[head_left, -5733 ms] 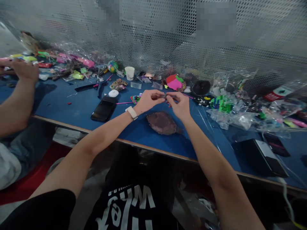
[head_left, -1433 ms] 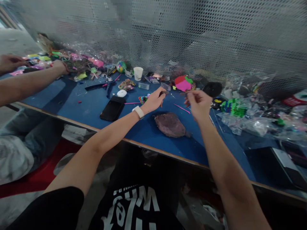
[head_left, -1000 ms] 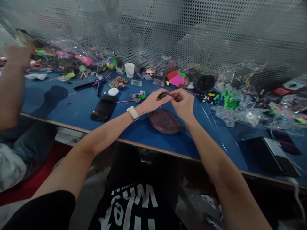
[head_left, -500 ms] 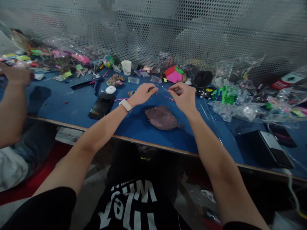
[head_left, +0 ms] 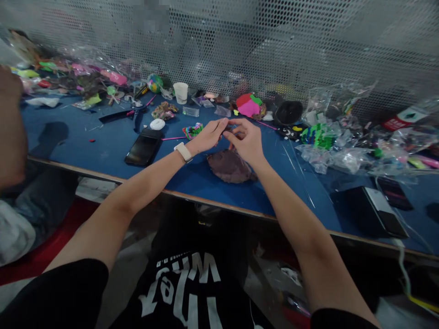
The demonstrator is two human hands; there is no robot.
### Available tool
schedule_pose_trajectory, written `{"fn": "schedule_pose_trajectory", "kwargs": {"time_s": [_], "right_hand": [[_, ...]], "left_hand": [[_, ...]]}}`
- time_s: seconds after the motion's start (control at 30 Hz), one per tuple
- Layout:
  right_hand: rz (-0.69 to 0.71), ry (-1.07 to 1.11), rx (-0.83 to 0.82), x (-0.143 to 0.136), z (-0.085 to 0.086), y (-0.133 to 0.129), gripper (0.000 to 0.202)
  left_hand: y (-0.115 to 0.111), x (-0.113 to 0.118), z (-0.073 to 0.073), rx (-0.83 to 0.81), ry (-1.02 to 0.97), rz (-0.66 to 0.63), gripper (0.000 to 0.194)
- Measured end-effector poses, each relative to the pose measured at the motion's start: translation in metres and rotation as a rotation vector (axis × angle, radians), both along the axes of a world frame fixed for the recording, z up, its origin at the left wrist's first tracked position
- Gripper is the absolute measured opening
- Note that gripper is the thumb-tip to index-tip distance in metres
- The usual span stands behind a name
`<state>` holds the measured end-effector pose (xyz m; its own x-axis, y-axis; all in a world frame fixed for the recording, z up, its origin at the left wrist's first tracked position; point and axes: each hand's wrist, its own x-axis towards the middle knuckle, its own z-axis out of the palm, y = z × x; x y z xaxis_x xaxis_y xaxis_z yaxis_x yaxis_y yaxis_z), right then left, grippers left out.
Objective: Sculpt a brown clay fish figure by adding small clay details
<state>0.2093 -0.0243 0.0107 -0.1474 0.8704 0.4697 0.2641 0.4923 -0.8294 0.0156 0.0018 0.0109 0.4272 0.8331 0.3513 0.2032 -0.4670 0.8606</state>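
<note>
My left hand, with a pale watch band on its wrist, is closed around a small dark lump mostly hidden by the fingers. Fingertips of my right hand are pinched together and meet the left fingers; whatever they hold is hidden. Just below both hands, a flat brown fish-shaped clay piece lies on the blue table. A multicoloured lump rests beside the left hand, with a thin pink stick next to it.
Left of my hands are a black phone, a white oval object and pliers. A paper cup stands behind. Plastic bags and a dark box sit at right. A co-worker's arm enters at left.
My right hand has moved left, so that its fingers now meet the left hand's. The thin white-tipped stick seen at its fingertips is now hidden. The co-worker's hand has shifted left.
</note>
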Motion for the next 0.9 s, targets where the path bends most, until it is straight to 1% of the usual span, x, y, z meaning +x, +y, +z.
{"fn": "schedule_pose_trajectory", "kwargs": {"time_s": [0.1, 0.17, 0.27, 0.33, 0.4, 0.43, 0.53, 0.6, 0.7, 0.8, 0.9], "right_hand": [[-0.051, 0.029, 0.023, -0.003, -0.002, -0.002, 0.065], [-0.082, -0.009, 0.050, 0.001, -0.002, -0.002, 0.062], [-0.073, -0.099, 0.109, 0.006, 0.001, -0.002, 0.049], [-0.061, -0.178, 0.152, 0.009, 0.004, -0.002, 0.036], [-0.069, -0.261, 0.196, 0.013, 0.008, 0.001, 0.024], [-0.080, -0.295, 0.220, 0.016, 0.009, 0.003, 0.019], [-0.150, -0.354, 0.271, 0.029, 0.013, 0.012, 0.010], [-0.213, -0.374, 0.293, 0.037, 0.013, 0.016, 0.012], [-0.260, -0.348, 0.304, 0.042, 0.011, 0.017, 0.023], [-0.242, -0.274, 0.264, 0.036, 0.008, 0.013, 0.033], [-0.177, -0.240, 0.230, 0.025, 0.005, 0.006, 0.034]], "left_hand": [[-0.003, 0.004, -0.002, -0.013, -0.024, -0.079, 0.103], [-0.003, 0.004, -0.004, -0.040, -0.030, -0.107, 0.105], [-0.001, 0.003, -0.007, -0.034, 0.002, -0.086, 0.107], [0.001, 0.001, -0.007, 0.023, 0.046, -0.067, 0.106], [0.003, 0.000, -0.005, 0.113, 0.085, -0.049, 0.099], [0.004, 0.000, -0.004, 0.163, 0.101, -0.042, 0.093], [0.004, 0.001, 0.002, 0.275, 0.161, -0.017, 0.065], [0.004, 0.002, 0.004, 0.304, 0.215, 0.007, 0.051], [0.003, 0.002, 0.006, 0.320, 0.266, 0.047, 0.043], [0.002, -0.001, 0.004, 0.306, 0.270, 0.083, 0.043], [0.002, -0.002, 0.001, 0.271, 0.198, 0.069, 0.051]]}}
